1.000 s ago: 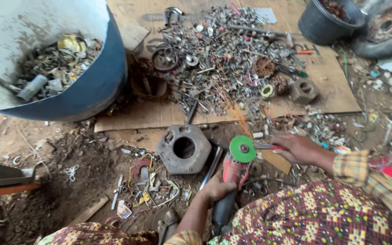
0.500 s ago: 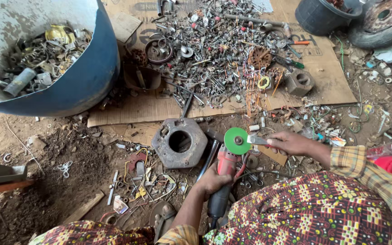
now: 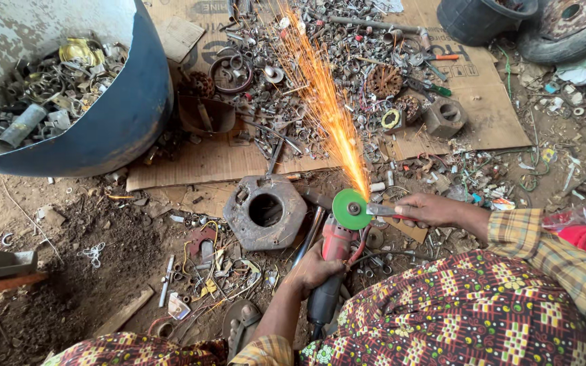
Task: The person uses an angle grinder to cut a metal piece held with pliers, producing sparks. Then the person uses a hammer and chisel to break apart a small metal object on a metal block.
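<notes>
- Just below the frame centre, the angle grinder lies pointing up the picture, its green disc pressed against a small metal piece.
- Left hand: wrapped firmly around the red grinder body, behind the head. Judged a heavy, rigid tool with strong torque; the body is the correct place to hold, well back from the disc.
- Right hand: fingers pinched closed on the metal piece, whose tip meets the disc edge. The piece looks thin, stiff and likely hot near the contact; the grip sits at its far end, close beside the disc.
- Sparks stream from the contact point toward the upper centre, over scrap metal spread on cardboard.
- A hexagonal metal casting with a round hole rests just left of the disc.
- A blue drum holding scrap occupies the upper left.
</notes>
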